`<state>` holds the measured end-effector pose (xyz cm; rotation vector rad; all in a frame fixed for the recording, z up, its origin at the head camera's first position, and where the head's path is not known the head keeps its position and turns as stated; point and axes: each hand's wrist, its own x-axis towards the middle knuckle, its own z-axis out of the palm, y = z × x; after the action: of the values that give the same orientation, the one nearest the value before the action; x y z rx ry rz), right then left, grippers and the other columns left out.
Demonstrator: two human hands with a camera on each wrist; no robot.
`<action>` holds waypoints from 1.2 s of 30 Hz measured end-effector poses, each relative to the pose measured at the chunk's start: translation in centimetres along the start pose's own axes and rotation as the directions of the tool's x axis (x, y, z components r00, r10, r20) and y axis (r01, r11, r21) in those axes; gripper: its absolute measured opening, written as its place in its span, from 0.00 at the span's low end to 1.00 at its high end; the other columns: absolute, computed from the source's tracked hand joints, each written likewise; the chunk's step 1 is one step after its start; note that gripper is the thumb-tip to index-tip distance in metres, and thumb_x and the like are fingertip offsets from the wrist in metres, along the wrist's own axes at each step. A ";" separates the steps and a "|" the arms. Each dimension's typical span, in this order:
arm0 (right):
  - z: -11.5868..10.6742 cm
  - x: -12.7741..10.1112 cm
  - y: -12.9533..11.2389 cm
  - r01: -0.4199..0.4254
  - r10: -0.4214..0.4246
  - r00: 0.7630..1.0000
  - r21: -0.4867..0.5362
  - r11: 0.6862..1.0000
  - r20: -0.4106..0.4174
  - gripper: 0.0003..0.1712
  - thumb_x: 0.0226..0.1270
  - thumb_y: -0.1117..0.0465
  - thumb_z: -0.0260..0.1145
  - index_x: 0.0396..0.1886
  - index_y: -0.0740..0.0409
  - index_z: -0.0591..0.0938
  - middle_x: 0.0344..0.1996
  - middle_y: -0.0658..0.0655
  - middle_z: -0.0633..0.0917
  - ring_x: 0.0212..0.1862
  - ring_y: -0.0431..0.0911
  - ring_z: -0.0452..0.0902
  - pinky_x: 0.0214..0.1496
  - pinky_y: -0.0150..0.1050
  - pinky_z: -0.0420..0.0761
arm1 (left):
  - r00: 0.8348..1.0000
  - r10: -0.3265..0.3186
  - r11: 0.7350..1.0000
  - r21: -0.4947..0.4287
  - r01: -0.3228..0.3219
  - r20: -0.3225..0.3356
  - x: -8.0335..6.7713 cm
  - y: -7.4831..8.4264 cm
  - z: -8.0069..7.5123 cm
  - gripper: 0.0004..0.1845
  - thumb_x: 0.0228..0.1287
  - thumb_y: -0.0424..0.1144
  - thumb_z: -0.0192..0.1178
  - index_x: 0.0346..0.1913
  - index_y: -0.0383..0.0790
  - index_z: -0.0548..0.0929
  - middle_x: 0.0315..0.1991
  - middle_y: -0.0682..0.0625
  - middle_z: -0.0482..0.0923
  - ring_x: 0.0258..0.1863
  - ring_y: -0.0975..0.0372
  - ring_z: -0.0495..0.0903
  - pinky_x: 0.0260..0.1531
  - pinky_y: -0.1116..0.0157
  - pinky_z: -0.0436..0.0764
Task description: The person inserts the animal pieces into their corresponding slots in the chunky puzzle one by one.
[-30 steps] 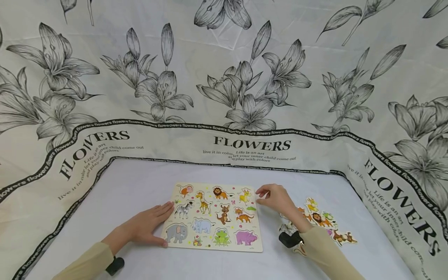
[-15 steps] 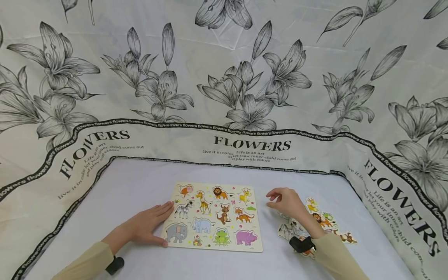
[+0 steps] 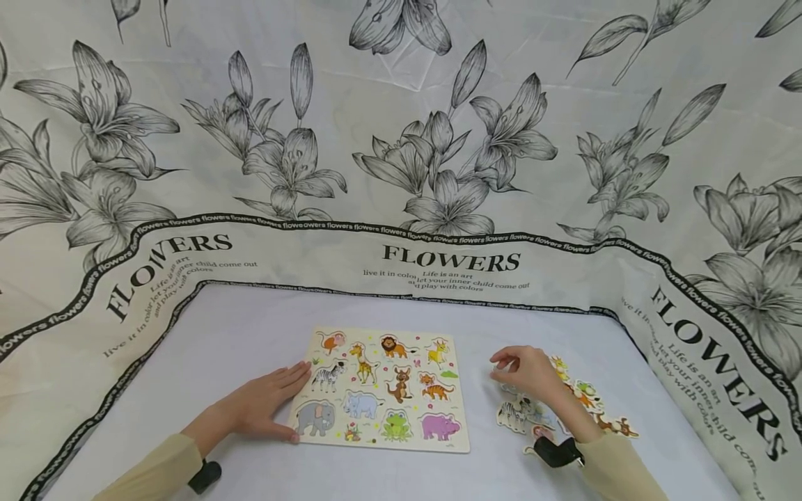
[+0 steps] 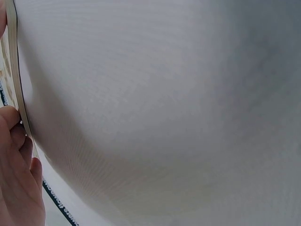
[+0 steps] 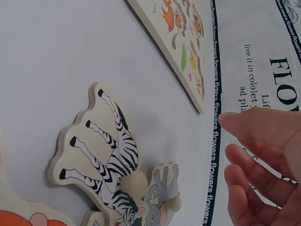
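A wooden animal puzzle board [image 3: 410, 407] lies flat on the table. My left hand [image 3: 260, 407] rests along its left edge, fingers extended, thumb near the lower corner; in the left wrist view, fingertips [image 4: 9, 115] touch the board's side. To the right of the board, my right hand [image 3: 526, 372] hovers by the loose puzzle pieces, fingers loosely bent. Nothing sits between its thumb and fingers [image 5: 249, 165] in the right wrist view. Closest there are a zebra piece [image 5: 124, 153] with a round knob and an elephant piece [image 5: 162, 188]. The right hand and wrist cover part of the pile in the head view.
More pieces lie right of the hand, among them a frog piece [image 3: 585, 390] and a kangaroo piece [image 3: 620, 424]. The table has a white cloth [image 3: 250, 327]. Behind it hangs a flower-printed curtain [image 3: 313, 257] with black lettering.
My right hand has moved right, from beside the board's upper right edge to over the loose pieces. The left hand and the board have stayed in place.
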<state>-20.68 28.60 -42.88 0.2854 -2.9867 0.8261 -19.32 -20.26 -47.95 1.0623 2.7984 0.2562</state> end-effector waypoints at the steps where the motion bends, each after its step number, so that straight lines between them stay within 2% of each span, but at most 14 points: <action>1: 0.0 -0.1 0.1 -0.002 0.002 1.000 -0.005 1.000 0.001 0.12 0.53 0.61 0.74 0.38 0.59 0.86 0.26 0.49 0.84 0.26 0.39 0.72 0.24 0.30 0.72 | 1.000 0.001 1.000 -0.003 -0.001 0.000 0.0 0.0 0.0 0.58 0.50 0.74 0.56 0.73 0.34 0.58 0.75 0.41 0.54 0.74 0.49 0.57 0.70 0.51 0.65; 19: 0.3 -2.3 0.8 -0.094 0.094 0.995 -0.018 0.995 0.031 0.11 0.52 0.59 0.75 0.37 0.56 0.86 0.26 0.47 0.84 0.28 0.40 0.71 0.26 0.29 0.72 | 1.000 0.005 1.000 -0.009 -0.006 -0.015 0.0 0.0 0.1 0.58 0.49 0.74 0.57 0.73 0.33 0.59 0.75 0.40 0.54 0.73 0.48 0.57 0.70 0.50 0.65; 36: 0.7 -3.9 2.2 -0.106 0.105 0.992 0.004 0.994 0.068 0.11 0.49 0.59 0.77 0.34 0.54 0.86 0.24 0.46 0.81 0.25 0.38 0.70 0.24 0.29 0.72 | 0.999 0.021 1.000 0.000 -0.021 -0.028 0.0 0.0 0.1 0.58 0.49 0.74 0.57 0.72 0.33 0.59 0.75 0.40 0.55 0.73 0.48 0.58 0.69 0.50 0.65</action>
<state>-17.22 30.73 -44.85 0.1595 -3.0855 0.8542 -19.29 -20.30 -48.08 1.0969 2.8126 0.2757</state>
